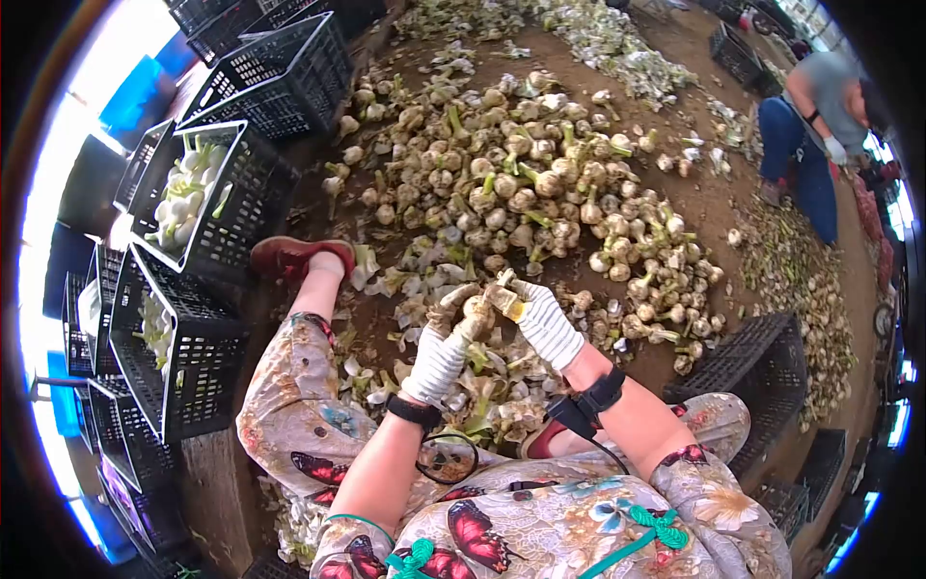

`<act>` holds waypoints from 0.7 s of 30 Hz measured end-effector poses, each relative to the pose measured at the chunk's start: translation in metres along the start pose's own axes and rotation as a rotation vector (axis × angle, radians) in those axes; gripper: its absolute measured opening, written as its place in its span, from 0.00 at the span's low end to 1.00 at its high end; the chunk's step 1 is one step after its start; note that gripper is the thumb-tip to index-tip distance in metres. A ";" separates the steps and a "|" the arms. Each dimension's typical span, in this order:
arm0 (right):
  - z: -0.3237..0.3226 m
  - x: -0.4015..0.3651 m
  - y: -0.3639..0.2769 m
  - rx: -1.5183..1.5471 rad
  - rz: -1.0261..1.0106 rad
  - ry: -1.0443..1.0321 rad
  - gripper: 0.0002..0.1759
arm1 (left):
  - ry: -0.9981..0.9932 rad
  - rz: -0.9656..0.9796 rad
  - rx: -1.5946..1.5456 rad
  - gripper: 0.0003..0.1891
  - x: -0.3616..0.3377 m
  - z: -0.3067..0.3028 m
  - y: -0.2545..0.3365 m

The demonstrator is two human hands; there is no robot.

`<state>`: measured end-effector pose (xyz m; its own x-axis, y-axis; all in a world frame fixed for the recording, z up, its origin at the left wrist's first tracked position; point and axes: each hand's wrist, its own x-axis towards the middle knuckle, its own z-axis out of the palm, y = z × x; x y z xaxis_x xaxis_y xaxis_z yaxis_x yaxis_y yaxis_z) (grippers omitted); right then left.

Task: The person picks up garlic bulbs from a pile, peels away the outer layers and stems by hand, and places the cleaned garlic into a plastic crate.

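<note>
A garlic bulb (pixel 476 314) is held between my two gloved hands above a litter of peeled skins. My left hand (pixel 442 347), in a white striped glove with soiled fingertips, has its fingers closed round the bulb. From the right, my right hand (pixel 536 320), in a matching glove, touches the top of the same bulb with thumb and fingers pinched together. Just beyond the hands spreads a large pile of untrimmed garlic bulbs (pixel 521 183), brown and dirty with short stems. Loose skins (pixel 502 386) lie beneath the hands and between my legs.
Black crates stand at the left, one crate (pixel 198 253) holding white peeled garlic (pixel 188 193). Another black crate (pixel 748 372) lies at the right. A seated person (pixel 815 125) works at the upper right, beside more trimmings (pixel 786 261). My red shoe (pixel 294 256) rests left of the pile.
</note>
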<state>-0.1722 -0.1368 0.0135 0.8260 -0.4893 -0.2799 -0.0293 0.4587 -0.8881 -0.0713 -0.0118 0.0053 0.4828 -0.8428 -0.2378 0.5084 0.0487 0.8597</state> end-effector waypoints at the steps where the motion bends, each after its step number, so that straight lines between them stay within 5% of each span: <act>1: -0.001 -0.005 -0.004 -0.046 -0.015 -0.005 0.12 | -0.021 -0.060 -0.030 0.21 0.000 0.001 0.003; 6: -0.006 -0.026 -0.012 -0.243 -0.069 -0.034 0.13 | -0.046 -0.165 -0.152 0.17 -0.002 0.006 0.001; 12: -0.005 -0.039 -0.015 -0.084 0.023 -0.095 0.13 | -0.086 -0.320 -0.318 0.16 -0.002 0.006 0.003; 16: -0.006 -0.036 -0.004 0.109 0.197 -0.069 0.17 | -0.050 -0.186 -0.257 0.19 -0.003 0.005 0.002; 21: -0.007 -0.034 0.002 -0.259 0.031 0.078 0.16 | -0.062 0.055 0.054 0.25 -0.010 0.008 -0.008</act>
<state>-0.2045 -0.1244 0.0192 0.7769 -0.5382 -0.3266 -0.2053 0.2738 -0.9396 -0.0857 -0.0077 0.0041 0.4634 -0.8711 -0.1624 0.4425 0.0687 0.8941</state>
